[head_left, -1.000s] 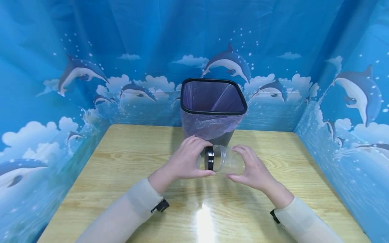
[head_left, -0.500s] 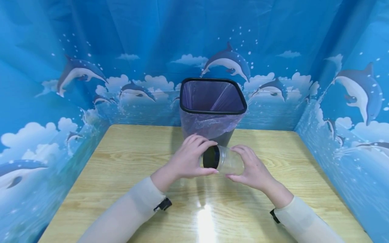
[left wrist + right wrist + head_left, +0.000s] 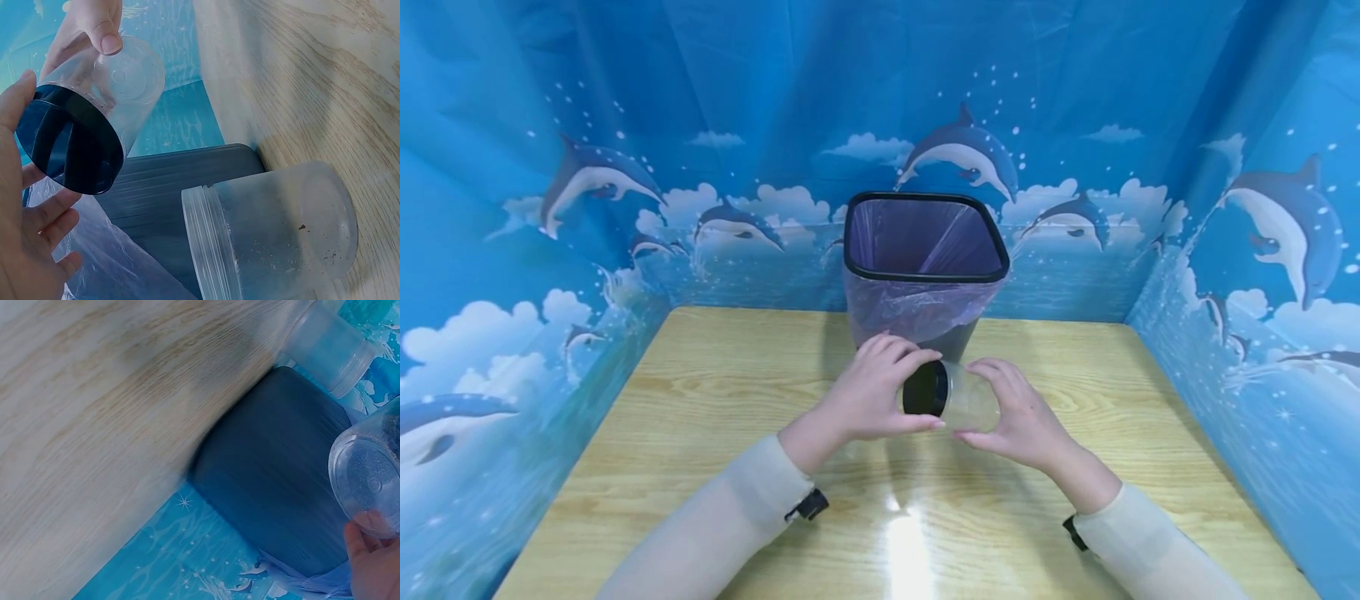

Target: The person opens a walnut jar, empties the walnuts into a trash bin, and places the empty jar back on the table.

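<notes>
A clear plastic jar lies sideways in the air between both hands, its black lid toward the left. My left hand grips the lid by its edge, thumb on one side and fingers on the other. Around the jar's base end curl the fingers and thumb of my right hand. The lid, with a raised bar across its top, sits at the jar's mouth in the left wrist view. A second clear jar, lidless with dark specks inside, stands on the table, largely hidden behind my left hand in the head view.
Just beyond the hands stands a dark waste bin with a black rim and a purple liner bag. The wooden table is enclosed by blue dolphin-print curtains at the back and both sides.
My left hand has moved slightly right and turned the lid so its top shows more. The gap at the jar's neck has closed. The right hand has hardly moved.
</notes>
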Motion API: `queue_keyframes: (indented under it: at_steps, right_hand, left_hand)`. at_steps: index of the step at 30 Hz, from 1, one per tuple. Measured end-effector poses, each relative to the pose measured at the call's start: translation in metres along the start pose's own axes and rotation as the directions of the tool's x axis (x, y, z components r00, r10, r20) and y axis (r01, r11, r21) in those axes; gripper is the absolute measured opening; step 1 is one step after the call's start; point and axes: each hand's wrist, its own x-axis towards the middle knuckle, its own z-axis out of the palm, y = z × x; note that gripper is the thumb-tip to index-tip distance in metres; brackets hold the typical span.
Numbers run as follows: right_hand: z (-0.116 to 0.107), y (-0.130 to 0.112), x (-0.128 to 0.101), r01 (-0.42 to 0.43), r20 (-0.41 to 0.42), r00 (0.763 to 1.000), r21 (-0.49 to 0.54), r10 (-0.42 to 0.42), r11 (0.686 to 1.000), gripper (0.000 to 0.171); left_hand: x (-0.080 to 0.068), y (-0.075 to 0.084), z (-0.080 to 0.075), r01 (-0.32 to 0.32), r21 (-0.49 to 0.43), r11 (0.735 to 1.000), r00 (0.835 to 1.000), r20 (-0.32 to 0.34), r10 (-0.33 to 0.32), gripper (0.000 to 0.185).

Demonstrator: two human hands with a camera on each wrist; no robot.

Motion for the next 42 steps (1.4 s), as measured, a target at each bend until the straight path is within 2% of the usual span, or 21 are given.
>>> queue_keyframes:
  at_steps: [6,13,21,31,37,42]
  right_hand:
    - [-0.0010,-0.0021,0.0008,-0.003,0.005,1.000,0.003,0.003,1.000,0.092]
    - [-0.0036,-0.0047,0.0022,0.000,0.009,1.000,0.007,-0.001,1.000,0.092]
    - [-0.0069,-0.0043,0.0029,-0.010,0.003,1.000,-0.001,0.010,1.000,0.091]
    - [-0.0089,-0.0049,0.0036,-0.015,0.006,1.000,0.014,0.015,1.000,0.091]
    - [-0.0091,-0.0055,0.0037,-0.013,0.001,1.000,0.008,0.013,1.000,0.091]
    - [-0.0089,-0.0058,0.0036,-0.017,-0.001,1.000,0.009,0.017,1.000,0.090]
  left_hand:
    - [-0.0005,0.0009,0.0004,-0.003,0.011,1.000,1.000,-0.001,0.003,0.086]
    - [-0.0023,0.0004,0.0022,0.015,0.001,1.000,1.000,0.007,-0.015,0.097]
    - [-0.0048,0.0003,0.0017,0.079,0.024,0.997,0.997,0.004,-0.079,0.097]
    - [-0.0066,0.0057,0.0012,0.206,0.024,0.978,0.974,0.089,-0.207,0.095]
    - [-0.0059,0.0075,0.0018,0.233,0.007,0.972,0.965,0.122,-0.232,0.094]
    - [-0.0058,0.0078,0.0029,0.233,-0.001,0.972,0.966,0.111,-0.231,0.093]
